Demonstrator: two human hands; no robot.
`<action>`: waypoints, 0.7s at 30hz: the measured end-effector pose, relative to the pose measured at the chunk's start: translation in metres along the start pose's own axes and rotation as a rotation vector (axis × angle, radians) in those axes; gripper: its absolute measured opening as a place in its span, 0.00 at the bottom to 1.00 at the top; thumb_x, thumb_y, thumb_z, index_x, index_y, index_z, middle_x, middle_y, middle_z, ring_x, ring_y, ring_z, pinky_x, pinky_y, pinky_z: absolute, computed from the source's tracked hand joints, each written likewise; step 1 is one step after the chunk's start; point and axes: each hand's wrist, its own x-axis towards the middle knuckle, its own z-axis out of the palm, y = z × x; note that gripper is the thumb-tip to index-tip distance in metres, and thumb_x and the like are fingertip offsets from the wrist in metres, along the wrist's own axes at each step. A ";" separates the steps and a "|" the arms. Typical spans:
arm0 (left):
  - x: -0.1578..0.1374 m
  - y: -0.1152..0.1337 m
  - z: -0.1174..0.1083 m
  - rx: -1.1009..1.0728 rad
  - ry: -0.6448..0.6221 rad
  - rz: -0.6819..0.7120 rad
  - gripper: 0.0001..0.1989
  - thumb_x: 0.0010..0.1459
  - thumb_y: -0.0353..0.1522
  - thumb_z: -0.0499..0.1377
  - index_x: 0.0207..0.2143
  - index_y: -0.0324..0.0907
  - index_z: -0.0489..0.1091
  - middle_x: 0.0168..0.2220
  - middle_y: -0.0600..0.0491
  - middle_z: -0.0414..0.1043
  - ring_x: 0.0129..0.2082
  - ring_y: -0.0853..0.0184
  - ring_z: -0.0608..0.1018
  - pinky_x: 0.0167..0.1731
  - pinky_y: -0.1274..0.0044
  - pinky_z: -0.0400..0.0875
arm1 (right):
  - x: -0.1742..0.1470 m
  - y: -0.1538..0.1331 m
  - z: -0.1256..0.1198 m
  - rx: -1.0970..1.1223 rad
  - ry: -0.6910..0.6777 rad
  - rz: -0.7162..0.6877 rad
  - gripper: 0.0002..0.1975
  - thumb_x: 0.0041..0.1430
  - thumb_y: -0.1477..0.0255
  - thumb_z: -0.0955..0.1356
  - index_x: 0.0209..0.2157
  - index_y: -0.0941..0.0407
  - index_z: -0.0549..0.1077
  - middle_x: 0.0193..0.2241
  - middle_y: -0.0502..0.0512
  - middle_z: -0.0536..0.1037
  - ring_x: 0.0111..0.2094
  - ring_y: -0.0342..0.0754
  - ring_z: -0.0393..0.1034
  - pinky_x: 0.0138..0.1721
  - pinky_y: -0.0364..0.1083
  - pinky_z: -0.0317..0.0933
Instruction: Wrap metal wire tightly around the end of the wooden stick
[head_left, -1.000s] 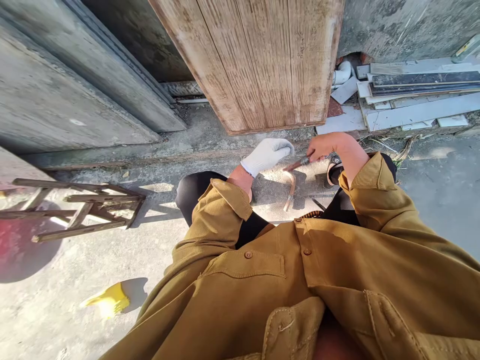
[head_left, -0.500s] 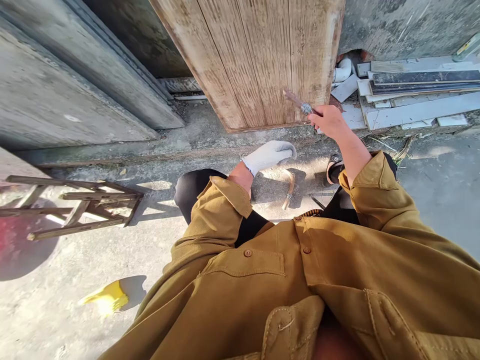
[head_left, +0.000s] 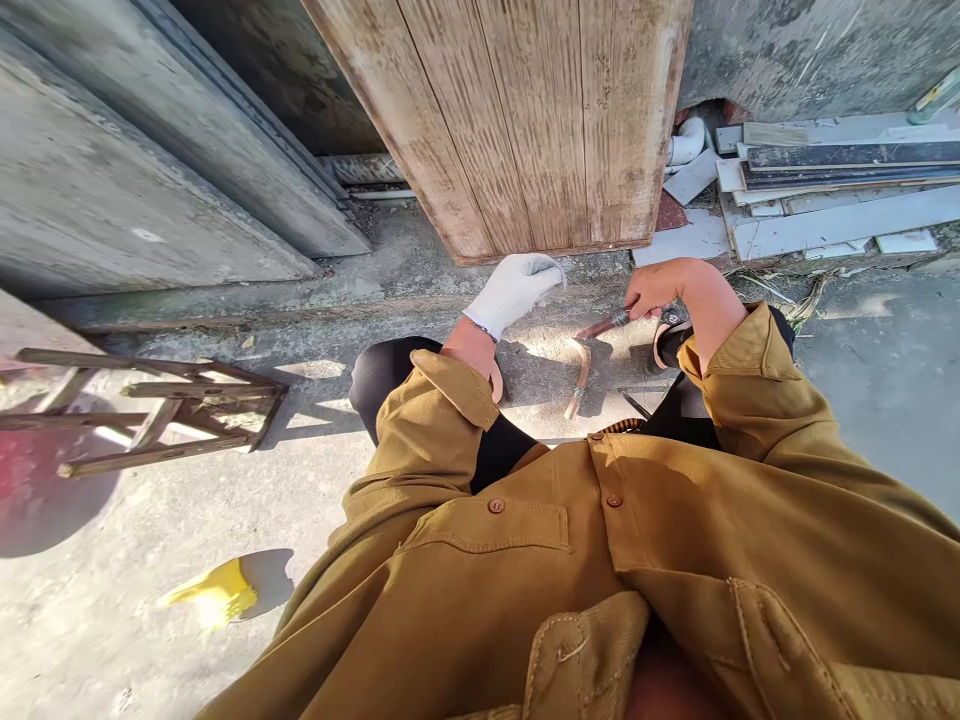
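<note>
My right hand (head_left: pixel 664 286), bare, is closed around a dark brown wooden handle (head_left: pixel 604 325) with wire wound round it, pointing left and low over the ground. Below its tip lies a bent brown stick (head_left: pixel 580 378) on the concrete, with a wire-like band near its lower end. My left hand (head_left: pixel 517 288) wears a white knit glove and hovers to the left, just below the edge of a weathered wooden panel (head_left: pixel 517 130). Its fingers are curled inward, and whether anything sits inside them is hidden.
Flat boards (head_left: pixel 847 215) are stacked at right beside a white pipe elbow (head_left: pixel 686 142). Grey slabs (head_left: pixel 172 160) lean at upper left. A wooden stool (head_left: pixel 172 400) lies on the left, and a yellow object (head_left: pixel 221 590) rests on the concrete. A low ledge runs below the panel.
My right hand has come down from in front of the panel with the wire-wound handle, toward the bent stick. My gloved left hand has shifted up and slightly left.
</note>
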 end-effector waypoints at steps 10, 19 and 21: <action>0.006 -0.006 0.012 -0.063 -0.163 -0.035 0.08 0.61 0.32 0.61 0.34 0.41 0.80 0.20 0.56 0.65 0.22 0.68 0.67 0.27 0.76 0.65 | 0.006 0.002 0.008 0.989 0.652 -0.746 0.26 0.64 0.44 0.77 0.36 0.54 0.75 0.30 0.52 0.74 0.28 0.43 0.61 0.30 0.45 0.61; -0.008 0.003 0.005 -0.100 -0.232 0.066 0.08 0.64 0.30 0.62 0.33 0.39 0.82 0.20 0.57 0.66 0.22 0.71 0.67 0.26 0.78 0.60 | 0.013 0.013 0.000 0.227 0.823 0.074 0.12 0.74 0.64 0.71 0.37 0.57 0.79 0.35 0.64 0.80 0.45 0.63 0.76 0.50 0.56 0.68; -0.006 -0.002 0.001 -0.139 -0.245 0.065 0.09 0.64 0.29 0.62 0.31 0.39 0.81 0.22 0.55 0.69 0.22 0.71 0.69 0.27 0.78 0.63 | 0.009 0.010 0.000 0.115 0.619 0.097 0.12 0.72 0.66 0.71 0.34 0.57 0.78 0.32 0.63 0.80 0.40 0.59 0.76 0.46 0.54 0.67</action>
